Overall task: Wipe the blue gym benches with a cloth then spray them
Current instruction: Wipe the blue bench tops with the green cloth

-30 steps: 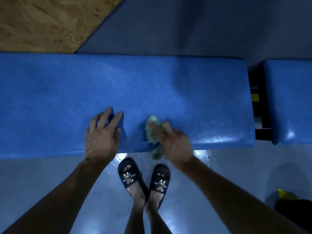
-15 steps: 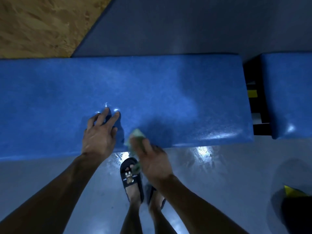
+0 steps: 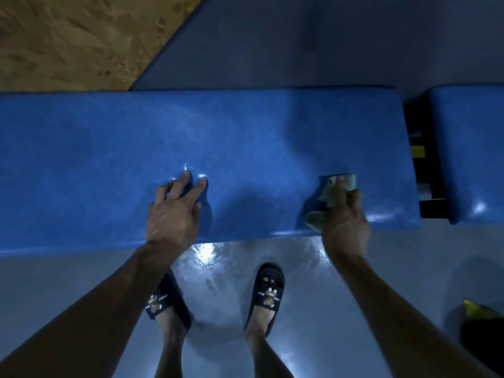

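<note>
Right now we are doing the wiping part, not the spraying yet. Our right hand (image 3: 345,214) is pressing the green cloth (image 3: 331,190) on the blue bench (image 3: 245,132), near its right end, with fingers closed on it. Our left hand (image 3: 174,211) is resting flat and spread, holding nothing. Next we are probably needing to rub along to the end, then the second bench (image 3: 469,148).

You stood in a gym: a long blue padded bench (image 3: 245,148) ran across your view, a second bench pad (image 3: 469,154) lay at 3 o'clock on a black frame (image 3: 428,186), and glossy grey floor (image 3: 313,309) spread below.
</note>
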Demonstrator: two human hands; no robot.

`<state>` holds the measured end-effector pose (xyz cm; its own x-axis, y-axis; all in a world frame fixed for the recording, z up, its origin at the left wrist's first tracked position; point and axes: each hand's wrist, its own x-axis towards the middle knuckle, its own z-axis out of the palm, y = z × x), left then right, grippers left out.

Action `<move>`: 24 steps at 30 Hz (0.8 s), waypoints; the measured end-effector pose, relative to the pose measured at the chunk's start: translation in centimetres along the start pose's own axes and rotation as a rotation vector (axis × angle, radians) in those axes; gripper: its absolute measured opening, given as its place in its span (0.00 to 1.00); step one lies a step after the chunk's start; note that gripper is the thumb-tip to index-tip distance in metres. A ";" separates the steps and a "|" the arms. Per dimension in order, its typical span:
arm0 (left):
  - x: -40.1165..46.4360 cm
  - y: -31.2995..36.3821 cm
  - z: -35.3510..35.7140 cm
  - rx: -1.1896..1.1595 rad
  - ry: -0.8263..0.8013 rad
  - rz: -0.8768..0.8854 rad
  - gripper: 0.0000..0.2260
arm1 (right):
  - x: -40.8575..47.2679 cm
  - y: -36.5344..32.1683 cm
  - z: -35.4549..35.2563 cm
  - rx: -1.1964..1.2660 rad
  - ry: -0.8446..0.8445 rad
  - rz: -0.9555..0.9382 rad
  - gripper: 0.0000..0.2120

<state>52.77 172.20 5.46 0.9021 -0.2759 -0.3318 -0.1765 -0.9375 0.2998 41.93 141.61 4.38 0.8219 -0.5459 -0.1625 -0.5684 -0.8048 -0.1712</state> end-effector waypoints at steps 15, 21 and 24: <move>-1.8 -7.5 -2.7 0.031 0.134 0.082 0.29 | -0.1 -3.8 -0.7 -0.105 -0.006 -0.145 0.32; -1.5 -11.6 -3.2 0.055 0.096 0.033 0.28 | -4.7 -14.1 4.5 0.122 0.070 -0.048 0.30; -1.1 -12.6 -3.5 0.058 0.085 0.025 0.28 | -9.0 -21.4 6.9 0.106 0.097 -0.420 0.27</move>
<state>55.33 185.07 5.17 0.9269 -0.2827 -0.2469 -0.2198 -0.9420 0.2537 46.45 165.38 2.83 0.9792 -0.2000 0.0336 -0.1807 -0.9358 -0.3026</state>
